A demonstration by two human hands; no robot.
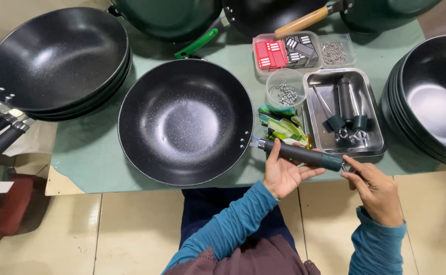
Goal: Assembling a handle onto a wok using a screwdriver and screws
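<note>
1. A worktop (95, 147) covered in pale green sheeting, set over a tiled floor (131, 234), is crowded with dark non-stick pans; a person in teal sleeves sits at its near edge.

2. The middle pan (185, 122) lies flat on the sheet, its dark handle (302, 154) sticking out to the right past the worktop's edge.

3. The left hand (284, 175) cups the handle from below, fingers loosely curled round it rather than clamped. The right hand (373, 188) is pinched at the handle's far end cap; whether anything small sits between its fingertips cannot be made out.

4. Just beyond the handle lie green-and-yellow packets (283, 127), a round tub of small metal parts (285, 91) and a steel tray (342, 109) holding more handles and loose rings. A box of red and black pieces (285, 52) sits further back.

5. Risk: with the grip this loose, a twist at the end cap could turn the handle against the pan's bracket or slide the pan across the smooth sheet.

6. Risk: any small fitting at the end cap hangs over open floor; a slip would likely send it down onto the tiles.

7. Risk: stacks of pans at left (55, 58) and right (434, 97) stand near; a sideways shove of the middle pan could knock the tub or tray.
</note>
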